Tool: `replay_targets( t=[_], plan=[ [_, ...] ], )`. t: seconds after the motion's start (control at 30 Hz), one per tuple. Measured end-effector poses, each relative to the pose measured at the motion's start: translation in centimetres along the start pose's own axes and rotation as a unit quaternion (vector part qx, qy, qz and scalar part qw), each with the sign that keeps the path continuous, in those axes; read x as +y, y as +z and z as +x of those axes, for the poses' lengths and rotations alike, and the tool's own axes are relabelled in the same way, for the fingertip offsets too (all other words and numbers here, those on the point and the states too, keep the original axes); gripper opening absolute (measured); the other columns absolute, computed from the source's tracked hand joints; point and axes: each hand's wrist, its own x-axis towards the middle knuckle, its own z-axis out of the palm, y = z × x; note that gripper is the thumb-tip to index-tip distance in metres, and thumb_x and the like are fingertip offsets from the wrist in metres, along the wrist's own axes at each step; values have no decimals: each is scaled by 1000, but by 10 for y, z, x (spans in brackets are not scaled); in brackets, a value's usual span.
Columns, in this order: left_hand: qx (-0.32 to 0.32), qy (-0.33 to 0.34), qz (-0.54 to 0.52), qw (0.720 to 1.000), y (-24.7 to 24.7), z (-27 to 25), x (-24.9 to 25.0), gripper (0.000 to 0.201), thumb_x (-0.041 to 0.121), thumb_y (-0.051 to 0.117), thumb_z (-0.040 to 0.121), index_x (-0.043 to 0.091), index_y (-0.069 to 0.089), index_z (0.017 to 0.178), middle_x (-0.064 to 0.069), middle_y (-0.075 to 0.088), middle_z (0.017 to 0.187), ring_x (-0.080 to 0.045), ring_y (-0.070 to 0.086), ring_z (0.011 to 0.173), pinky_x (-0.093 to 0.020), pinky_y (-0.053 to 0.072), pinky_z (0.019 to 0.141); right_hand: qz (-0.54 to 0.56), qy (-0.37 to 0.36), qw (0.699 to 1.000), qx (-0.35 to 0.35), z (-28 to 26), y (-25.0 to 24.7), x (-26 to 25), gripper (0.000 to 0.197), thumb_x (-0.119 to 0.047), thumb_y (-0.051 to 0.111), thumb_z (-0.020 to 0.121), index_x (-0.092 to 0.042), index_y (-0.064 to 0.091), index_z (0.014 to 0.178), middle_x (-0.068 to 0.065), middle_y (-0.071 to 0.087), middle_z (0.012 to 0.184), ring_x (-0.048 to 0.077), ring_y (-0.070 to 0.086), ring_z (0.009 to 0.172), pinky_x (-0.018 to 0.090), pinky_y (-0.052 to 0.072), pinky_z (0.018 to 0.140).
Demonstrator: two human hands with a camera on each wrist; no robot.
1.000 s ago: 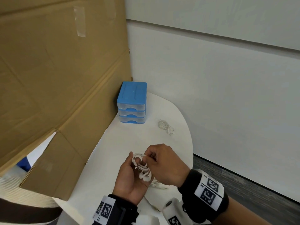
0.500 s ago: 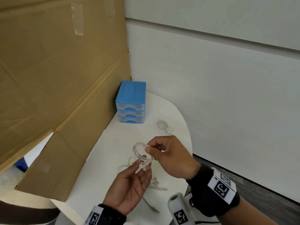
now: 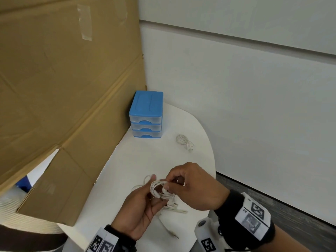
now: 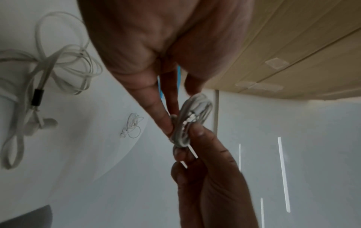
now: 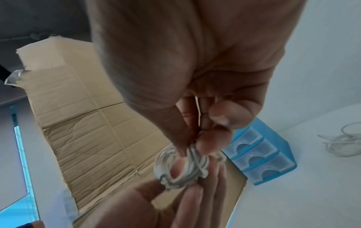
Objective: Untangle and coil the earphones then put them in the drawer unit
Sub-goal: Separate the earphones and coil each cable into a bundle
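Observation:
A small coil of white earphones (image 3: 160,190) is held above the near part of the white table (image 3: 138,160). My left hand (image 3: 146,199) cups it from below, thumb and fingers round the loops (image 5: 181,167). My right hand (image 3: 171,184) pinches the coil's right side (image 4: 193,120) between thumb and forefinger. The blue drawer unit (image 3: 146,115) stands at the table's far end against the cardboard, its three clear drawers (image 5: 259,154) closed.
A second coiled pair of earphones (image 3: 184,141) lies right of the drawer unit. A tangled pair (image 4: 50,69) lies on the table under my hands, its jack (image 3: 175,235) toward me. A big cardboard sheet (image 3: 63,88) walls the left; the table's edge curves right.
The right hand has brought the coil down to the left hand, whose fingers have closed round it. Both hands now sit together, slightly nearer to me.

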Motion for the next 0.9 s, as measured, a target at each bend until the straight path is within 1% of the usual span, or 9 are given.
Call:
replay_targets(
  t=[0.1,0.13,0.2,0.27,0.33,0.43,0.57,0.77,0.9],
  plan=[
    [-13,12,-11,1000,0,-9,1,48,40,65,82,-2,70,103,-21,71,109,-23,74,90,-35,58,85,-25,1,999,47,-1,4,0,14,-27,64,89,-20,73,81,-19,58,63,-1,55,59,8,34,56],
    [-10,24,5,1000,-2,-9,-2,52,39,77,73,-3,71,103,-19,72,109,-21,73,93,-33,58,85,-27,0,998,58,-1,5,0,14,-29,64,89,-21,72,81,-18,58,63,0,54,58,8,35,56],
    [0,49,53,997,-4,-11,-9,54,21,89,59,-4,72,103,-18,72,104,-20,70,94,-27,59,83,-36,-9,997,69,0,9,0,13,-30,65,88,-22,72,81,-15,61,68,4,55,61,11,38,59],
    [24,74,76,994,-3,-13,-11,28,-1,74,69,-3,74,97,-19,69,97,-20,66,90,-25,57,82,-44,-19,996,74,-1,13,0,13,-33,65,87,-23,71,81,-12,65,75,7,58,67,20,46,66],
    [44,84,91,991,-1,-15,-9,24,-13,59,80,-1,76,90,-18,72,96,-18,69,86,-25,56,82,-44,-30,995,90,-2,15,-1,12,-34,64,86,-25,70,81,-12,64,82,8,60,74,24,49,72],
    [58,94,93,990,0,-15,-5,24,-9,56,85,0,75,96,-17,74,103,-21,71,90,-27,58,81,-8,-28,993,114,-1,18,-1,10,-27,64,87,-24,70,80,-12,66,82,6,62,77,16,43,69],
    [79,111,102,985,-1,-13,-3,22,-2,61,83,3,74,100,-17,74,103,-24,71,87,-33,59,78,35,-16,991,127,-3,18,-4,11,-20,64,89,-18,74,85,-13,68,74,-2,59,64,6,37,63],
    [78,151,105,980,7,-16,-2,25,5,68,76,3,73,100,-17,74,101,-24,69,87,-39,57,84,40,-16,986,164,-3,25,2,10,-18,65,88,-19,75,85,-11,72,80,7,65,79,9,41,64],
    [72,155,95,981,7,-17,0,27,6,63,79,4,72,104,-15,74,103,-24,68,90,-39,54,84,79,-3,985,153,-3,24,3,12,-17,65,90,-17,75,85,-14,69,72,4,64,71,10,45,63]
  ],
)
